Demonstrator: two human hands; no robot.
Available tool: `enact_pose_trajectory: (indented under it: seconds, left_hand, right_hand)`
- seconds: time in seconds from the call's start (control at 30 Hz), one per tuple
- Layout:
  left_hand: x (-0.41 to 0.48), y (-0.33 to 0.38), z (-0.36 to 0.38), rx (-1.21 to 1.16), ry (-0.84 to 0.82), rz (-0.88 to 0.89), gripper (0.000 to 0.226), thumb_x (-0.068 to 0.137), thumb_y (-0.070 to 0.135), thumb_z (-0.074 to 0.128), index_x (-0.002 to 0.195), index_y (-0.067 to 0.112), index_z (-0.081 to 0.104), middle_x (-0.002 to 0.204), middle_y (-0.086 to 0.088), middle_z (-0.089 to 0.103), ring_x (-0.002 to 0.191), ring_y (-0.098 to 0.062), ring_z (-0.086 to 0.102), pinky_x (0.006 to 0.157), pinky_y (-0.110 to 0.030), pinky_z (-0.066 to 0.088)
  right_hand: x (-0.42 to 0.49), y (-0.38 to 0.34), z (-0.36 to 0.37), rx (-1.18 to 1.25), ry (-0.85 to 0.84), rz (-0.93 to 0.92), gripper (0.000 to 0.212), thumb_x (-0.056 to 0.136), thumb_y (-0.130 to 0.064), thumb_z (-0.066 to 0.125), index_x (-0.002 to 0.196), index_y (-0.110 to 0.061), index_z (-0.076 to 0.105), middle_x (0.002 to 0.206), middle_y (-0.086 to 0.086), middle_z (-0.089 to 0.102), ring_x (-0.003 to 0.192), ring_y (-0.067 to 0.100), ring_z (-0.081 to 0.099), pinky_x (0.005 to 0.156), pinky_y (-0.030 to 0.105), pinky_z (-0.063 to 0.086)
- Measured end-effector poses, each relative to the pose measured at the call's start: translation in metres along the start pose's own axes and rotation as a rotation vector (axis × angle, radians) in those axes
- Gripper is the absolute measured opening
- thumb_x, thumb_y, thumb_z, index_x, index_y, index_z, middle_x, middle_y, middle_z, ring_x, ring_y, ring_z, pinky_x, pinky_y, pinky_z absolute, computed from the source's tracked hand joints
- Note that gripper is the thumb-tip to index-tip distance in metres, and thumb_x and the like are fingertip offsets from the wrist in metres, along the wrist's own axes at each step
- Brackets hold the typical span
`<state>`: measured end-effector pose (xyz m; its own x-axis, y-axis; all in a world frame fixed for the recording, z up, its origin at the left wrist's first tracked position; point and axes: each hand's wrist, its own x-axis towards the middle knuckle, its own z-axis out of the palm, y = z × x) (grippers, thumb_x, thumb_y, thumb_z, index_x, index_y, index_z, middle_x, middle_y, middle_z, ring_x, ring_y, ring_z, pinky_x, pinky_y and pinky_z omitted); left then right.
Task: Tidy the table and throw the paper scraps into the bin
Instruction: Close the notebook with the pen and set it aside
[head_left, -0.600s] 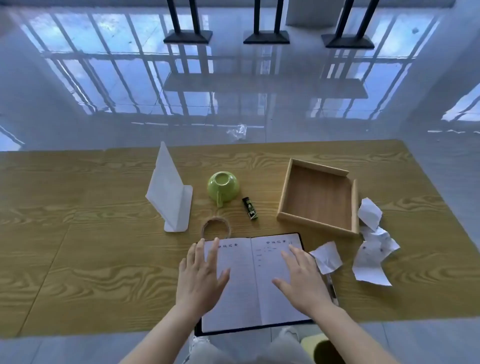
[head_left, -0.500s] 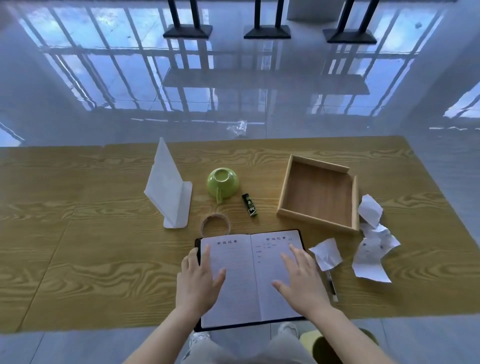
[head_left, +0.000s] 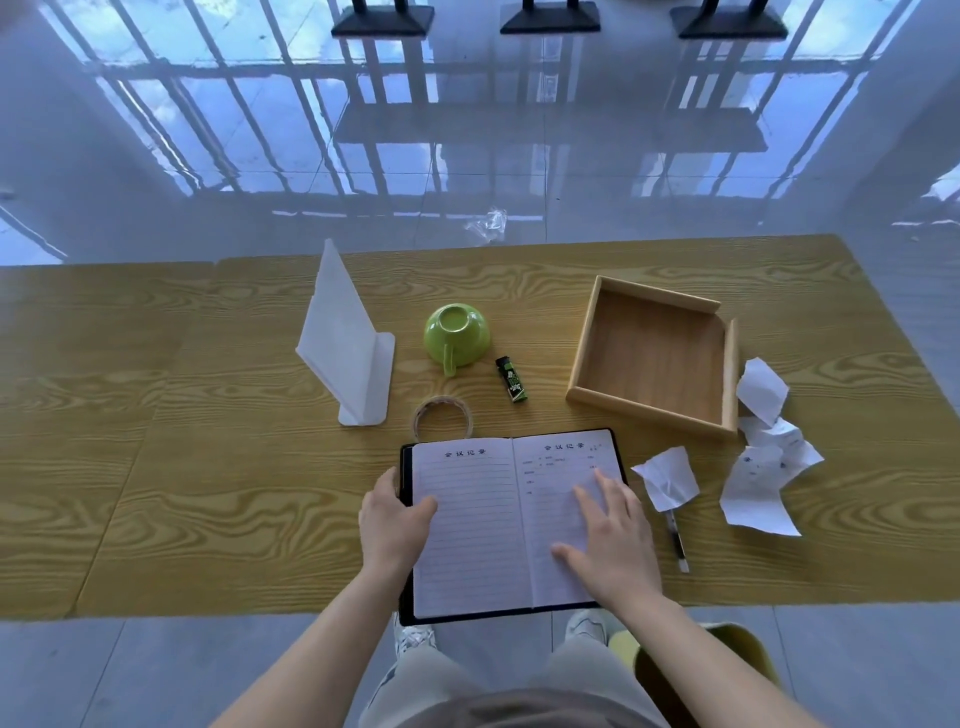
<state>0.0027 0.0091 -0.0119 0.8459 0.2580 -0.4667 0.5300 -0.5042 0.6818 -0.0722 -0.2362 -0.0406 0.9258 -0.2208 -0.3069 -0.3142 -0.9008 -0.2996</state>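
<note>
The left hand is curled, thumb pointing right, fingers bent under. The right hand lies flat, palm down, fingers spread toward the far side.

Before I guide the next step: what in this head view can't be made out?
- Bin: bottom right, cut off by the right arm and the frame's lower edge; its contents are hidden.
- Pen: its upper end lies under a paper scrap.
- Notebook: handwriting too small to read; the right hand covers part of the right page, the left hand its left edge.
- Lighter: label too small.
</note>
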Motion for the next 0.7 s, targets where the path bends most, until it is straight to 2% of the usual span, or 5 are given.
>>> enact_pose_trajectory:
  seconds: [0.17,0.3,0.47,0.6,0.7]
  left_hand:
    - [-0.004,-0.007,-0.015,-0.338,-0.133,-0.065,0.027,0.081,0.011,0.075,0.106,0.021,0.071,0.086,0.002,0.076,0.084,-0.021,0.072,0.064,-0.026,0.055]
    - [-0.017,-0.011,-0.021,-0.316,-0.260,0.038,0.039,0.082,0.007,0.073,0.114,0.027,0.062,0.096,-0.001,0.076,0.087,-0.019,0.072,0.073,-0.034,0.060]
    - [-0.015,0.007,-0.027,-0.368,-0.120,0.103,0.032,0.081,0.003,0.073,0.107,0.022,0.067,0.092,-0.002,0.076,0.083,-0.019,0.072,0.073,-0.035,0.059]
    - [-0.015,0.027,-0.033,-0.399,-0.132,0.110,0.022,0.082,0.007,0.074,0.092,0.026,0.071,0.086,0.000,0.076,0.081,-0.020,0.073,0.068,-0.033,0.059]
    - [-0.023,0.038,-0.032,-0.413,-0.232,0.112,0.010,0.085,0.014,0.072,0.091,0.021,0.075,0.088,-0.003,0.077,0.080,-0.024,0.073,0.063,-0.032,0.059]
  right_hand:
    - [-0.002,0.001,0.002,0.022,0.029,0.001,0.081,0.077,-0.059,0.068,0.145,-0.033,0.034,0.162,-0.003,0.014,0.148,0.021,0.006,0.118,0.042,0.021]
    - [-0.002,-0.001,-0.001,0.049,0.017,0.004,0.080,0.076,-0.056,0.071,0.145,-0.031,0.037,0.161,-0.002,0.015,0.148,0.022,0.008,0.118,0.042,0.022]
    - [0.000,0.006,-0.011,0.278,0.091,0.080,0.074,0.078,-0.027,0.079,0.142,-0.019,0.044,0.150,0.004,0.037,0.138,0.025,0.031,0.111,0.041,0.036]
    - [0.004,0.006,-0.021,0.489,0.107,0.162,0.047,0.086,-0.019,0.070,0.130,-0.019,0.056,0.117,0.001,0.058,0.112,0.022,0.055,0.093,0.041,0.052]
    - [0.009,0.006,-0.025,0.604,0.111,0.240,0.034,0.093,-0.016,0.058,0.127,-0.018,0.058,0.116,0.002,0.058,0.111,0.023,0.058,0.090,0.041,0.052]
